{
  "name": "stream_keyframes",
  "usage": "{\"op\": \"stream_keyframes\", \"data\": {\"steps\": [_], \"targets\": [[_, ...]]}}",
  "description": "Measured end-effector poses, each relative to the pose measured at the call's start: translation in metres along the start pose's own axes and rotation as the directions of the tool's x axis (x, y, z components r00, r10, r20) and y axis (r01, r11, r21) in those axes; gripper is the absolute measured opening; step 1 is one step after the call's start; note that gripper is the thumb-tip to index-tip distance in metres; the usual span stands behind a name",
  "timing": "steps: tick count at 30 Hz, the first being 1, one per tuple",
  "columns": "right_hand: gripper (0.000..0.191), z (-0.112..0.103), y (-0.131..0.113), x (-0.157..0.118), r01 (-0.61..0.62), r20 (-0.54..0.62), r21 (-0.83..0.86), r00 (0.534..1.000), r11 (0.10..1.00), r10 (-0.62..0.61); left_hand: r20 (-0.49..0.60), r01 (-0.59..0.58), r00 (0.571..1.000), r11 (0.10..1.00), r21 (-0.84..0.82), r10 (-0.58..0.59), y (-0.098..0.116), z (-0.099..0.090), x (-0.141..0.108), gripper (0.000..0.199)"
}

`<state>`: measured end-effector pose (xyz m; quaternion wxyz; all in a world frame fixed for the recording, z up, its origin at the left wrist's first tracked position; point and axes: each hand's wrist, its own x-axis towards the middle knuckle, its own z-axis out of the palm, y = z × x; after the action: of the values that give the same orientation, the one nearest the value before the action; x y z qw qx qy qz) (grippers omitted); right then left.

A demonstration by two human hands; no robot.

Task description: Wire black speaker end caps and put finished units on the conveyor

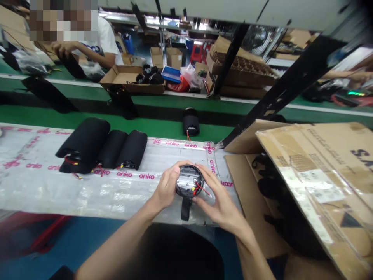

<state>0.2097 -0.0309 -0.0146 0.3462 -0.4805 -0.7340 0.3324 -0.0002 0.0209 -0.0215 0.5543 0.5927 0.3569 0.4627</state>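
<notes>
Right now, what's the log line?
left hand: round black casing | right hand: same casing | red wires: on casing | nearby: black cylinders

Two bare arms come up from the bottom of the view. The left arm (116,243) reaches in from 7 o'clock, and the right arm (250,249) reaches in from 5 o'clock. The left hand (168,186) and the right hand (218,203) are close together near the middle. Both hands are curved, and their fingers (182,168) bend in toward each other.
</notes>
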Motion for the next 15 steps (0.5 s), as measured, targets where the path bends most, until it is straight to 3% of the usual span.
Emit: {"op": "stream_keyframes", "data": {"steps": [4, 7, 9, 11, 12, 13, 15], "targets": [[0.083, 0.008, 0.004, -0.001, 0.021, -0.016, -0.03, 1.0, 0.999, -0.021, -0.001, 0.004, 1.0, 1.0, 0.03, -0.004, -0.003, -0.001, -0.002, 0.055], [0.088, -0.003, 0.013, 0.005, 0.057, -0.044, -0.02, 0.997, 0.998, -0.058, 0.003, 0.003, 1.0, 0.999, 0.034, -0.003, -0.003, -0.002, -0.002, 0.057], [0.093, -0.024, 0.019, 0.013, 0.032, 0.073, 0.028, 0.997, 0.999, -0.033, 0.036, 0.019, 0.999, 1.0, 0.021, -0.02, -0.002, -0.005, -0.001, 0.058], [0.083, -0.048, 0.026, 0.028, -0.07, 0.233, 0.115, 0.972, 0.991, 0.042, 0.093, 0.03, 0.995, 0.999, -0.03, -0.027, -0.001, -0.011, 0.001, 0.062], [0.074, -0.056, 0.031, 0.04, -0.136, 0.253, 0.159, 0.963, 0.978, 0.092, 0.112, 0.027, 0.993, 0.997, -0.069, -0.019, -0.001, -0.017, 0.001, 0.065], [0.067, -0.062, 0.037, 0.054, -0.196, 0.214, 0.201, 0.965, 0.96, 0.152, 0.109, 0.019, 0.994, 0.995, -0.103, -0.008, -0.003, -0.022, 0.001, 0.067], [0.072, -0.06, 0.052, 0.092, -0.275, -0.037, 0.246, 0.956, 0.93, 0.292, 0.026, -0.014, 1.0, 0.994, -0.112, 0.017, -0.012, -0.035, -0.004, 0.063]]}}
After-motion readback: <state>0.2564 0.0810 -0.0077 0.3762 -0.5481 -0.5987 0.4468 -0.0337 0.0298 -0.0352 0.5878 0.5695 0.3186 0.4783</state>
